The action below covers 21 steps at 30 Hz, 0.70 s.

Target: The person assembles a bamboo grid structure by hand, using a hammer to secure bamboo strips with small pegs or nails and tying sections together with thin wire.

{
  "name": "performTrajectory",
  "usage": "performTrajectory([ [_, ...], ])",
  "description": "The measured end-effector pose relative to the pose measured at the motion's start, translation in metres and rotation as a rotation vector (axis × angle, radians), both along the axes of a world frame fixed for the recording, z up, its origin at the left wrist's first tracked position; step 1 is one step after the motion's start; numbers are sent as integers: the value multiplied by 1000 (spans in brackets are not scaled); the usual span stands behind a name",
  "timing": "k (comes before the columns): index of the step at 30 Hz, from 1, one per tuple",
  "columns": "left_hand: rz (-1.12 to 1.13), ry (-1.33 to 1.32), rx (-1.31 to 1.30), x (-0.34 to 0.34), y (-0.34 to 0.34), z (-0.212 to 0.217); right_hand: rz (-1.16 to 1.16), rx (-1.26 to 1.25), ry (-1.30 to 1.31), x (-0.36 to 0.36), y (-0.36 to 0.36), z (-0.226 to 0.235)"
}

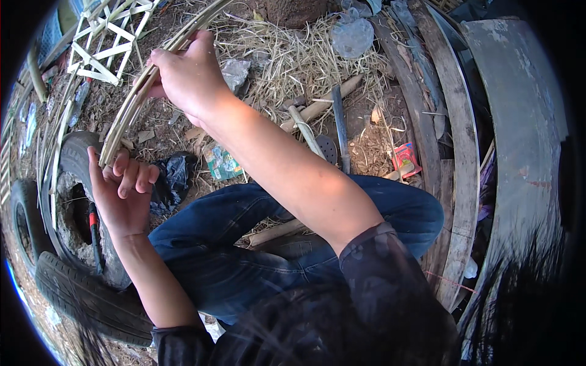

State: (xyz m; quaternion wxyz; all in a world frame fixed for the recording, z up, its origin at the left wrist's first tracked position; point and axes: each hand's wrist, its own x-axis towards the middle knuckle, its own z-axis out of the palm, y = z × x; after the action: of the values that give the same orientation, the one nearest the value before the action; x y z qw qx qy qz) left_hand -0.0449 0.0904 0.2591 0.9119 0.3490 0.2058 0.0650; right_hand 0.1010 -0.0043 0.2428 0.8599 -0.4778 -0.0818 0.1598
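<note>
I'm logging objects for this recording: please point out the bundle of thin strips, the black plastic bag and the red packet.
Bundle of thin strips [126, 116], head view: middle of its lower stretch.
Black plastic bag [173, 181], head view: its crumpled middle.
Red packet [405, 158], head view: its printed face.

Right fingers [205, 40] grip strips [130, 104]; left fingers [129, 178] at end.
</note>
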Motion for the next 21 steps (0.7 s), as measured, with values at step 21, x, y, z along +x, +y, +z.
performTrajectory([
  [21, -695, 254, 495, -29, -69, -65, 176, 15, 305, -45, -162, -68],
])
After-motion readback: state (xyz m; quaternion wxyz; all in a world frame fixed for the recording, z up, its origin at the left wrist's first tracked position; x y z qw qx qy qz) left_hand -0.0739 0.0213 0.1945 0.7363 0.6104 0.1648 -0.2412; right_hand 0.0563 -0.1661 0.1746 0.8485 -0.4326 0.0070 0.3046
